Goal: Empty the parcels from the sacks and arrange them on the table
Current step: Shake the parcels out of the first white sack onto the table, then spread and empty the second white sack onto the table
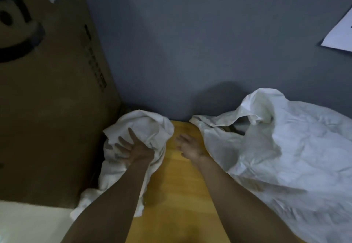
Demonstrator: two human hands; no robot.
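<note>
Left sack (148, 126): white and crumpled, at the table's (177, 195) far left corner, spilling over its left edge; we cannot see any contents.
Left hand (133, 148): we see it pressed on the left sack, fingers spread apart.
Right sack (285, 147): large and white, covering the table's right side. Its mouth gapes toward the far edge.
Inside right sack: we glimpse a dark shape (231, 128) but cannot tell what it is.
Right hand (190, 147): blurred, over the bare table between the sacks, fingers loosely apart, holding nothing.
Table: yellow wood.
Room: a grey wall (190, 42) rises behind the table, with a white sheet (341, 31) on it. A cardboard box (47, 90) stands left of the table.
</note>
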